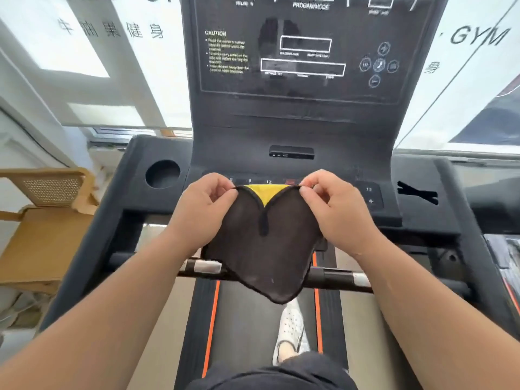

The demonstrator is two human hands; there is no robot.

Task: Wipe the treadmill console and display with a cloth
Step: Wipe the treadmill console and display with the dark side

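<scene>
We stand on the treadmill belt [247,319] with the cloth [261,249] held up between both hands, in the air just in front of the lower button row [371,195] and above the handlebar [337,277]. Our left hand [208,201] pinches the cloth's upper left edge between thumb and curled fingers. Our right hand [334,204] pinches the upper right edge the same way. The side facing us is dark brown, and a yellow side shows at the top where the two edges part, so the cloth looks doubled over. Its lower point hangs down across the handlebar. As far as we can tell, it touches neither the console [292,136] nor the display [304,57].

We judge this to be the preparing step: we are arranging the cloth, and no wiping stroke is under way. The display rises above us, dark, with white outlined boxes, a caution text on its left and round keys [378,64] on its right. A darker patch sits near its upper middle — smudge or reflection, we cannot tell.

The next move calls for gathering the cloth into a flat pad in one hand. We would then reach up and forward to lay it on the display and sweep across it in even passes. Light pressure over the round keys seems wise. After that come the lower console, the button row and the area round the cup holder [162,174].
</scene>
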